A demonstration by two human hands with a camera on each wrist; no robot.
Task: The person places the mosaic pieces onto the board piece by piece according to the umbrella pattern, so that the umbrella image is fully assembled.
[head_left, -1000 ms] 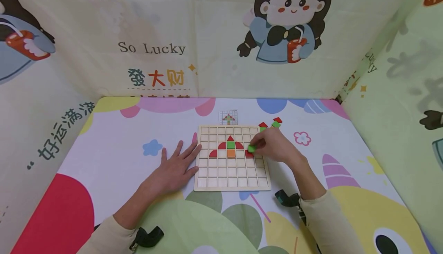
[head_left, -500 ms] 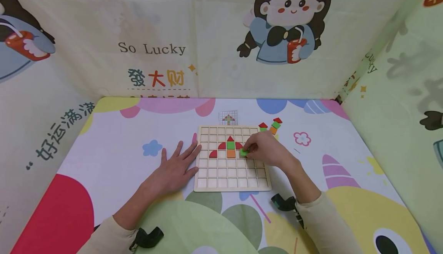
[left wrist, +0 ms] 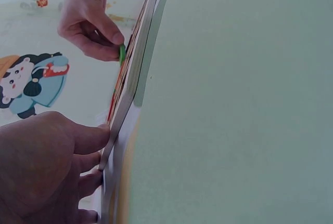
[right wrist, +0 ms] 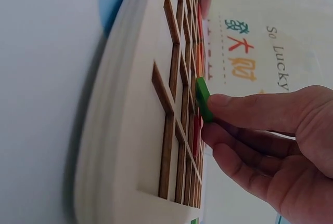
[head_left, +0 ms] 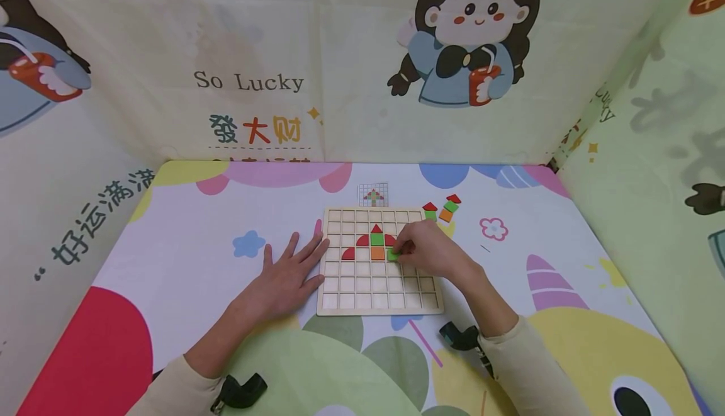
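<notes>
A wooden grid board lies on the table with red, green and orange pieces set in its cells. My right hand pinches a green square tile between thumb and fingers. That tile is tilted, its lower edge right at a cell just right of the orange square. In the right wrist view a red piece shows beside it. My left hand lies with fingers spread, fingertips and thumb against the board's left edge.
Behind the board lies a small printed pattern card. Loose pieces sit off the board's far right corner: a green square, an orange square, another green square and red triangles. A patterned cloth wall rises behind.
My right hand has moved left and slightly nearer with the green tile, from the board's right side to beside the orange square. The left hand stays in place.
</notes>
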